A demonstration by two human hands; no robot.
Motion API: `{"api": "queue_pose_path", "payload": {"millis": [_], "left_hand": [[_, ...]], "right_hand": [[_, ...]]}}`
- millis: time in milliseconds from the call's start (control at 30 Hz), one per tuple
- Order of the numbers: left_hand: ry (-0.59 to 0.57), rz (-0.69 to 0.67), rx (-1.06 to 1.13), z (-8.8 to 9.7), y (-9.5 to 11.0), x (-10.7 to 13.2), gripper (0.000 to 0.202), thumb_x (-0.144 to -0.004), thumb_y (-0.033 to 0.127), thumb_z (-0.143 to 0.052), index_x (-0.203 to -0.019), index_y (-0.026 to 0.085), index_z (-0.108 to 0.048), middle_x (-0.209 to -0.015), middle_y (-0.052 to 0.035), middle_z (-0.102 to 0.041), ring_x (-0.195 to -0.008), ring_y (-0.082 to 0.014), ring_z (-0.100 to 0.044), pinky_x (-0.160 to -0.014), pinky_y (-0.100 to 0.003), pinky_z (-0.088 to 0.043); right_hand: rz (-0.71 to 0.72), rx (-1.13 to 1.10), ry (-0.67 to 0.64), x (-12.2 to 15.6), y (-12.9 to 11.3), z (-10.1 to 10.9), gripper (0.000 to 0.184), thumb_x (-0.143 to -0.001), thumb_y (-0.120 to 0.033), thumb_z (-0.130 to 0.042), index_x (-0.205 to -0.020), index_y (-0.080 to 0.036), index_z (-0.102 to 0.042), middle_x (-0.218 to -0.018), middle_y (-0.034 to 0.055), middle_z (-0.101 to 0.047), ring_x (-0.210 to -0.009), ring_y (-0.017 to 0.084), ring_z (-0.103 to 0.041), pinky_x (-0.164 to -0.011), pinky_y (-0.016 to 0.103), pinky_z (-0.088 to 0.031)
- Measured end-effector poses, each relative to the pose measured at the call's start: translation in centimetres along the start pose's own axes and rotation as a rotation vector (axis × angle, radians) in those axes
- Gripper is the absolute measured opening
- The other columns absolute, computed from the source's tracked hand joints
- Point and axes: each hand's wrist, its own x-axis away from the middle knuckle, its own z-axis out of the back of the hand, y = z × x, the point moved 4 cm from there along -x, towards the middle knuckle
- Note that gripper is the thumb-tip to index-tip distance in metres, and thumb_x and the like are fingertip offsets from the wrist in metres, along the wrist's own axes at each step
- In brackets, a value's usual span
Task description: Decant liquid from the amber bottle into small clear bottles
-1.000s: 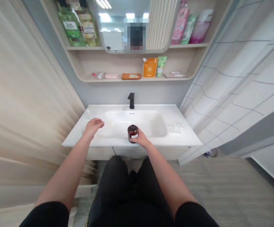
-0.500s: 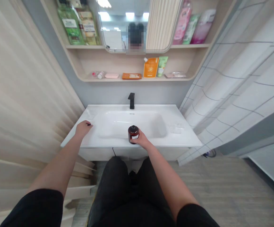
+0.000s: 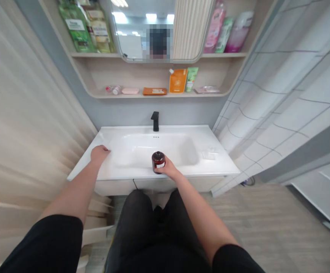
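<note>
My right hand (image 3: 168, 168) is wrapped round a small dark brown bottle (image 3: 158, 160) with a white label, standing on the front rim of the white sink (image 3: 119, 173). My left hand (image 3: 99, 153) rests on the sink's left ledge with its fingers curled; whether anything is in them is hidden. A black tap (image 3: 154, 120) stands at the back of the basin.
A shelf (image 3: 156, 95) above the sink holds an orange pouch (image 3: 178, 80), a green tube (image 3: 192, 79), a flat orange pack (image 3: 154, 91) and small pink items. A mirror hangs above it. A clear soap dish (image 3: 209, 154) sits on the sink's right ledge. Tiled wall at right, ribbed panel at left.
My left hand has moved left from over the basin's edge to the sink's left ledge and curled. My right hand stays on the bottle.
</note>
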Motion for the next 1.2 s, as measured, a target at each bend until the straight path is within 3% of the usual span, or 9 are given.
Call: {"api": "queue_pose_path", "payload": {"millis": [167, 267, 400, 567, 733, 933, 1033, 1100, 1200], "left_hand": [[0.207, -0.011, -0.134, 1.2, 2.2, 2.6, 0.016, -0.087, 0.022, -0.071, -0.089, 0.02, -0.055, -0.087, -0.0007, -0.057, -0.104, -0.0269, -0.061, -0.104, -0.04, -0.047], [0.276, -0.158, -0.018, -0.8, 5.6, 6.0, 0.015, -0.09, 0.027, -0.068, -0.101, 0.02, -0.061, -0.107, -0.0051, -0.066, -0.107, -0.0262, -0.065, -0.103, -0.039, -0.051], [-0.082, -0.398, 0.439, -7.2, 11.8, 11.9, 0.03, -0.089, 0.039, -0.075, -0.114, 0.023, -0.068, -0.121, -0.0099, -0.074, -0.112, -0.0278, -0.072, -0.097, -0.042, -0.058], [-0.376, -0.33, 0.776, -13.4, 17.2, 16.7, 0.069, -0.071, 0.042, -0.094, -0.133, 0.026, -0.068, -0.136, -0.0146, -0.074, -0.128, -0.0348, -0.071, -0.1, -0.05, -0.06], [-0.306, -0.287, 0.79, -15.2, 18.4, 17.1, 0.072, -0.062, 0.036, -0.099, -0.126, 0.021, -0.068, -0.119, -0.0119, -0.079, -0.108, -0.0319, -0.077, -0.1, -0.05, -0.061], [-0.211, -0.306, 0.746, -14.5, 17.4, 16.4, 0.066, -0.062, 0.038, -0.099, -0.119, 0.023, -0.07, -0.114, -0.0096, -0.081, -0.106, -0.03, -0.077, -0.103, -0.049, -0.059], [-0.114, -0.263, 0.697, -13.7, 16.4, 15.6, 0.066, -0.066, 0.043, -0.098, -0.121, 0.024, -0.069, -0.117, -0.01, -0.081, -0.106, -0.0294, -0.078, -0.104, -0.048, -0.059], [-0.045, -0.222, 0.654, -13.3, 15.6, 14.9, 0.067, -0.067, 0.046, -0.098, -0.124, 0.025, -0.068, -0.119, -0.0105, -0.081, -0.107, -0.0295, -0.078, -0.104, -0.047, -0.059], [0.042, -0.174, 0.599, -12.6, 14.5, 13.7, 0.07, -0.067, 0.047, -0.098, -0.126, 0.025, -0.067, -0.121, -0.0108, -0.081, -0.109, -0.0296, -0.078, -0.104, -0.045, -0.058]], "right_hand": [[-0.015, 0.0, 0.011, 0.0, 0.2, 0.0, 0.065, -0.062, -0.027, -0.091, -0.125, -0.022, -0.072, -0.111, 0.0044, -0.079, -0.105, 0.028, -0.073, -0.105, 0.045, -0.057], [-0.007, -0.005, 0.01, -0.1, 0.2, 0.0, 0.068, -0.062, -0.028, -0.091, -0.126, -0.022, -0.071, -0.113, 0.0044, -0.079, -0.106, 0.028, -0.073, -0.106, 0.046, -0.057], [0.036, -0.005, 0.014, -0.2, 0.1, 0.0, 0.069, -0.063, -0.03, -0.093, -0.128, -0.022, -0.07, -0.119, 0.0066, -0.078, -0.111, 0.029, -0.072, -0.11, 0.047, -0.056], [0.166, -0.039, 0.025, -0.2, 0.1, -0.3, 0.088, -0.065, -0.033, -0.095, -0.145, -0.022, -0.06, -0.144, 0.0135, -0.068, -0.132, 0.033, -0.066, -0.12, 0.051, -0.05], [0.224, -0.052, -0.019, -0.7, 1.1, -0.7, 0.109, -0.062, -0.033, -0.098, -0.159, -0.023, -0.049, -0.158, 0.0174, -0.058, -0.144, 0.036, -0.059, -0.126, 0.052, -0.046], [0.177, -0.047, -0.149, -0.3, 1.4, -0.8, 0.117, -0.063, -0.039, -0.1, -0.166, -0.031, -0.046, -0.167, 0.0143, -0.051, -0.145, 0.034, -0.059, -0.116, 0.05, -0.055], [0.17, 0.074, 0.01, 1.5, 1.2, 2.9, 0.078, -0.078, -0.044, -0.09, -0.15, -0.032, -0.064, -0.157, 0.012, -0.061, -0.137, 0.032, -0.064, -0.111, 0.05, -0.058], [0.148, 0.211, 0.289, 3.5, 1.2, 7.8, 0.047, -0.088, -0.049, -0.077, -0.13, -0.027, -0.073, -0.133, 0.0132, -0.073, -0.121, 0.032, -0.07, -0.103, 0.051, -0.06], [0.085, 0.479, 0.837, 6.9, 1.2, 17.0, 0.047, -0.09, -0.055, -0.07, -0.121, -0.02, -0.07, -0.113, 0.0155, -0.072, -0.107, 0.034, -0.068, -0.103, 0.057, -0.057]]}}
